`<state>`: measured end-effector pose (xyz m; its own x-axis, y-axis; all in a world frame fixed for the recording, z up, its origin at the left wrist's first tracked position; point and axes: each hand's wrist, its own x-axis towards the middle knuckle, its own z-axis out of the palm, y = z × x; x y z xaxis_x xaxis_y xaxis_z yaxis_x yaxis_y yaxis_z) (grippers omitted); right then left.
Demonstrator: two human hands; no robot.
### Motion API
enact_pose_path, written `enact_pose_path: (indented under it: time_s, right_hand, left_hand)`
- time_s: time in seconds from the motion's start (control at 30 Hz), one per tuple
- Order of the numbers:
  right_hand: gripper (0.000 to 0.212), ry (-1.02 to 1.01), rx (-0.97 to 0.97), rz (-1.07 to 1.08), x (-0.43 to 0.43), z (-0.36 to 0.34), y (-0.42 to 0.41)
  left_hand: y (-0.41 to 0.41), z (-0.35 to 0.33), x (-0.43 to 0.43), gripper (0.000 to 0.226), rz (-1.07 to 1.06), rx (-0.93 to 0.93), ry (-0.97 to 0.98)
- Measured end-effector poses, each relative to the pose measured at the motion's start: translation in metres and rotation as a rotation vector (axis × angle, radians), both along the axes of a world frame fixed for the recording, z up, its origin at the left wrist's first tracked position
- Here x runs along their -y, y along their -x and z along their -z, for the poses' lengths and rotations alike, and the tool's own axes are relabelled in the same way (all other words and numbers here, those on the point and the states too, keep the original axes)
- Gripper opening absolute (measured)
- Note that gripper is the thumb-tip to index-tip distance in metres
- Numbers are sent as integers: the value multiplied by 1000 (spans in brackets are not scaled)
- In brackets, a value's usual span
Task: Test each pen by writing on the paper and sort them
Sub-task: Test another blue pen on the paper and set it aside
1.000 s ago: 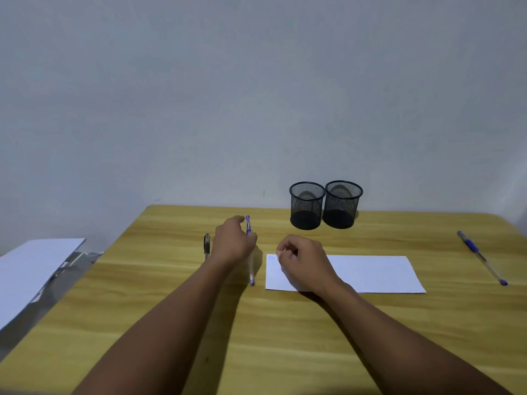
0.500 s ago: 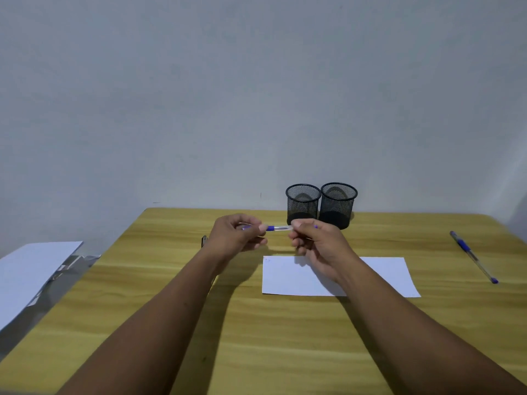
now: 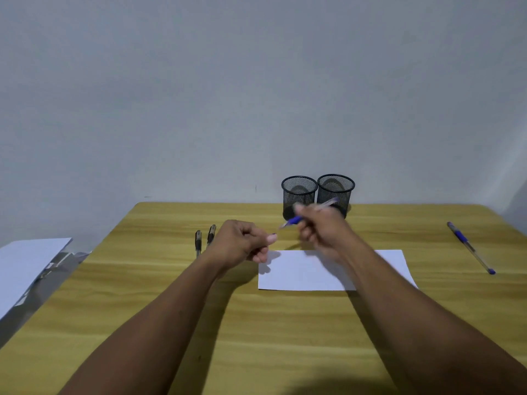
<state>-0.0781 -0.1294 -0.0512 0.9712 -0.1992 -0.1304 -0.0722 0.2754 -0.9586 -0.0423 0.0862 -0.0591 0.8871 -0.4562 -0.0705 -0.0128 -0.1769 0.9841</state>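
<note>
One wooden surface [image 3: 171,295] carries all items. White paper [image 3: 302,275] lies centre for test strokes; two mesh cups [image 3: 299,192] stand beyond it for sorting. Right hand [image 3: 322,226] grips the blue pen [image 3: 295,220] above the paper, tip angled down-left, evidently ready to write. Left hand [image 3: 239,242], fingers curled, pinches what is probably its cap [image 3: 273,233]. Two dark pens [image 3: 211,233] lie left; a second blue pen [image 3: 467,246] lies far right.

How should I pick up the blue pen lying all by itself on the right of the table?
Pinch the lone blue pen across its clear middle barrel, coming straight down from above. It lies flat on the table, slanting away from you, with nothing beside it, so your fingers fit on both long sides.
</note>
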Motion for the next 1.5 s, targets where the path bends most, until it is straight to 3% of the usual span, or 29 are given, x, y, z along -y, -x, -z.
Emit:
enact_pose_path:
  time_s: [0.1, 0.27, 0.37, 0.47, 0.6, 0.8, 1.0, 1.17, 1.5]
  right_hand:
    - [24, -46, 25, 137, 38, -16, 4]
    - [17, 108, -28, -65, 6, -7, 6]
    - [16, 130, -6, -15, -16, 12, 5]
    - [19, 137, -25, 23, -23, 29, 7]
    - [20, 125, -62, 40, -24, 43, 5]
    - [19, 156, -43, 82, -25, 51, 2]
    - [12, 243, -9, 80, -27, 62, 0]
    - [10, 305, -11, 105, -33, 64, -3]
    - [11, 446, 100, 63, -37, 72, -8]
  left_hand:
    - [-12, 4, -34, 22, -95, 14, -9]
    - [-27, 19, -21, 16, -109, 235, -203]
    - [-24, 36, -9, 12, -79, 400, -376]
    - [-23, 40, -4, 8, -104, 479, -414]
    - [-37, 39, 4, 11, -129, 458, -395]
    - [-45, 47, 25, 15, -100, 482, -540]
    - [-35, 45, 12, 40, -82, 516, -514]
    - [-21, 49, -14, 39, 31, 555, -509]
    - [-21, 54, -13, 39, 49, 547, -565]
